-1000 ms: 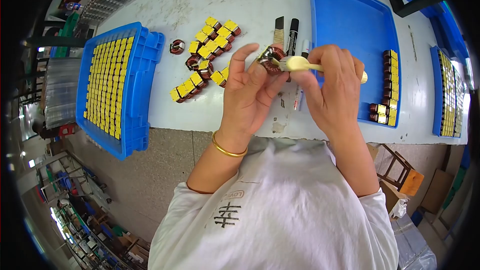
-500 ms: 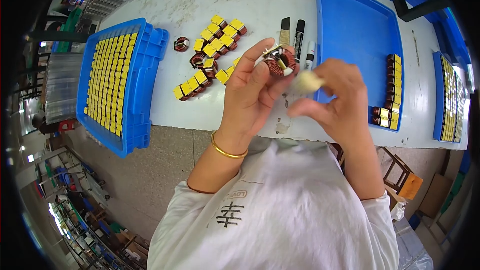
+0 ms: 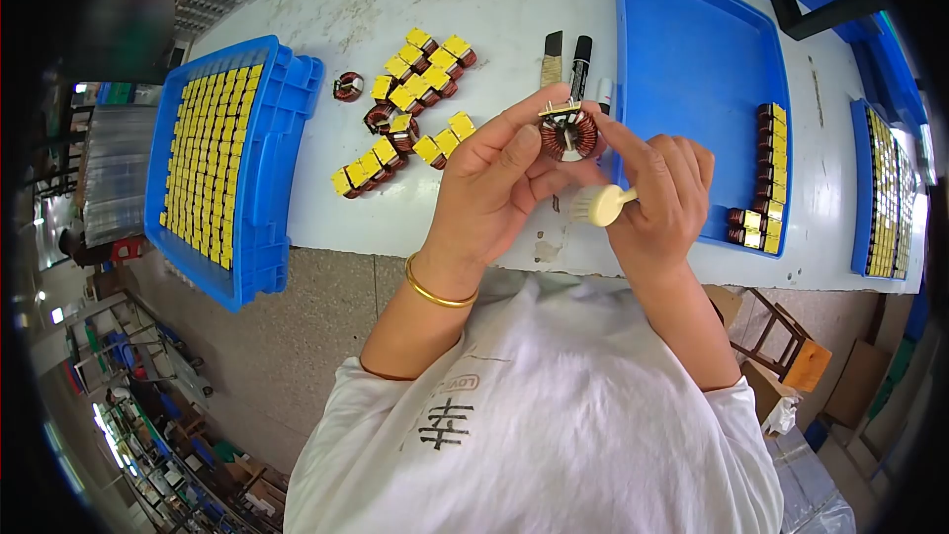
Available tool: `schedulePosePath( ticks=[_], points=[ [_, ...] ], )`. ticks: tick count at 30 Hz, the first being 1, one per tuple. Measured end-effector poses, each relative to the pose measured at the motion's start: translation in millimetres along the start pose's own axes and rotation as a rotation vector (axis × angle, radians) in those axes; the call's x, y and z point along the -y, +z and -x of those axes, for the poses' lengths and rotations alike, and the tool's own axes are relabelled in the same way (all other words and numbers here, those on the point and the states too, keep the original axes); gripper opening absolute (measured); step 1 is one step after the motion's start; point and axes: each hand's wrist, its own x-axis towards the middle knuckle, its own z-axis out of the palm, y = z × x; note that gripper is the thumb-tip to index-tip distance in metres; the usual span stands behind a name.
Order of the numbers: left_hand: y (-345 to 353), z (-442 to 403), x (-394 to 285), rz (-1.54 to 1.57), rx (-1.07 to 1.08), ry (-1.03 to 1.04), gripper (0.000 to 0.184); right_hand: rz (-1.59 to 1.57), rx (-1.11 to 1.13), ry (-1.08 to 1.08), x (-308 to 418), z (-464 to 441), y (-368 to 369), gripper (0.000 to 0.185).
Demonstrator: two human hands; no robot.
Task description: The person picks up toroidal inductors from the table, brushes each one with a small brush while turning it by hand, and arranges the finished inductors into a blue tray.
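Observation:
My left hand (image 3: pixel 489 178) grips a copper-wound ring coil (image 3: pixel 570 134) with a pinned base on its upper side. My right hand (image 3: pixel 657 188) holds a cream brush (image 3: pixel 600 206), bristles facing left, below the coil. Its forefinger reaches up to the coil's right edge. Left of my hands, several yellow-topped coils (image 3: pixel 425 89) stand in groups on the white table (image 3: pixel 494 0). One loose coil (image 3: pixel 348 87) lies apart from them.
A blue crate (image 3: pixel 267 178) full of yellow-topped parts stands at the left. On the right, a blue tray (image 3: pixel 692 40) holds coils along its right side. A blade-like tool (image 3: pixel 552 57) and a black marker (image 3: pixel 581 61) lie behind my hands.
The brush has left the coil's face and is now lower, its bristles turned left. The coil has been turned so its pinned base faces up, and my right forefinger has come to its edge.

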Motion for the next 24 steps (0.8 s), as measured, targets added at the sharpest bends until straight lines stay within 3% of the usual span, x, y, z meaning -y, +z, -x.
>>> schedulePosePath(
  ticks=[12,17,21,24],
  points=[
    [-0.3,-2.6,2.7,-0.043,0.037,-0.015,0.042,0.011,0.028,0.007,-4.6,-0.3,-5.8,0.052],
    [16.2,-9.7,4.3,-0.141,-0.054,-0.029,0.039,0.042,0.011,-0.005,-11.7,-8.1,-21.4,0.049],
    [45.0,-35.7,5.7,-0.241,0.01,-0.183,0.035,0.162,-0.064,0.042,-29.2,-6.5,-43.9,0.051],
    [70.8,-69.6,24.9,-0.319,-0.071,-0.284,0.032,0.212,-0.121,0.139,-43.6,1.2,-73.0,0.048]
  ],
)
